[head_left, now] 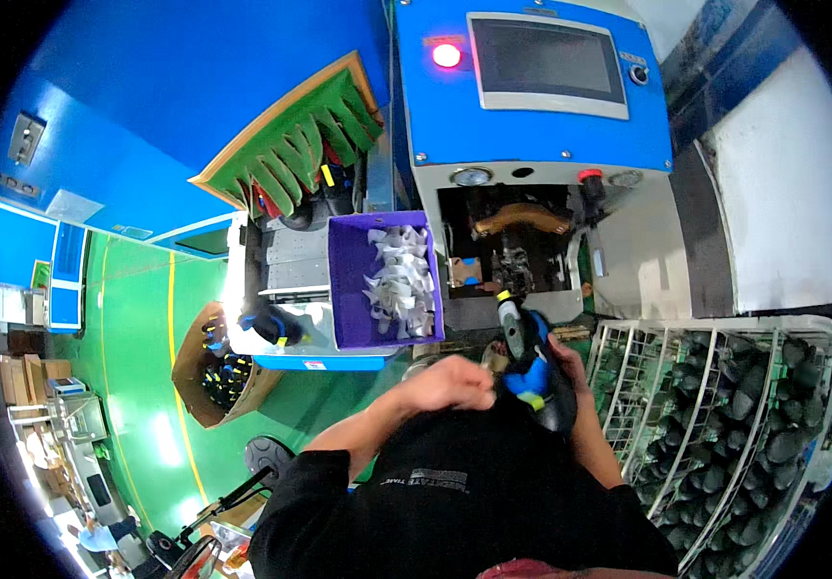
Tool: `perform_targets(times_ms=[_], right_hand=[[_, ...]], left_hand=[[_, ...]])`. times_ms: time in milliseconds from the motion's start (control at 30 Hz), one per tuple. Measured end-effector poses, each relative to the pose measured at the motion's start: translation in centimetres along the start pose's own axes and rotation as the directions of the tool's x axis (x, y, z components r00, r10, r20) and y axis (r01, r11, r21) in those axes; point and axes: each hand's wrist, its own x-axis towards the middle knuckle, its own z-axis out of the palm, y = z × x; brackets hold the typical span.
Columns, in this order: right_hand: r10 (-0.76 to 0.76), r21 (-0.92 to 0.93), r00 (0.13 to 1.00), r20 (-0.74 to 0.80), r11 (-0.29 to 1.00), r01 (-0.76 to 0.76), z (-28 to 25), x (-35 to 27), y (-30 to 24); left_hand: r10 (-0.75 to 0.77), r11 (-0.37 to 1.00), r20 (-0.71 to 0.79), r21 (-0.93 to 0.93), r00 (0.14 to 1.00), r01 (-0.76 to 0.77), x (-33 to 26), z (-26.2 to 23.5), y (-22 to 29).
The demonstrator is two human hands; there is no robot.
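Now | right hand grip closed on shoe | left hand pinching its edge | purple bin just beyond.

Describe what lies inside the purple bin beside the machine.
The purple bin holds a loose heap of white cut pieces along its right side. Whatever lies beneath the heap is covered.
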Motion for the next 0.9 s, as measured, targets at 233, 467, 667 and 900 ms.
perform_targets(times_ms=[233,467,667,900], right_hand=[[-0.124,-0.453,0.965,0.229,0.865,0.218,-4.9,1.1,-1.9],[-0.096,-0.427,0.981,0.17,0.89,0.161,-3.9,1.6,-1.4],[-0.35,-0.69,0.916,0.196,0.614,0.382,-1.4,2.9,-2.6],[-0.659,-0.916,0.749,0.067,0.257,0.308,3.4,8.1,-7.0]], left_hand=[[-0.238,0.953,-0.527,0.037,0.816,0.302,2.8,2.0,-1.6],[-0.29,0.957,-0.5,-0.158,0.816,0.243,7.0,0.2,-1.3],[0.14,0.856,-0.687,0.446,0.713,0.261,5.6,-0.9,-4.6],[-0.027,0.93,-0.759,0.219,0.651,0.294,2.9,-6.7,-9.3]])
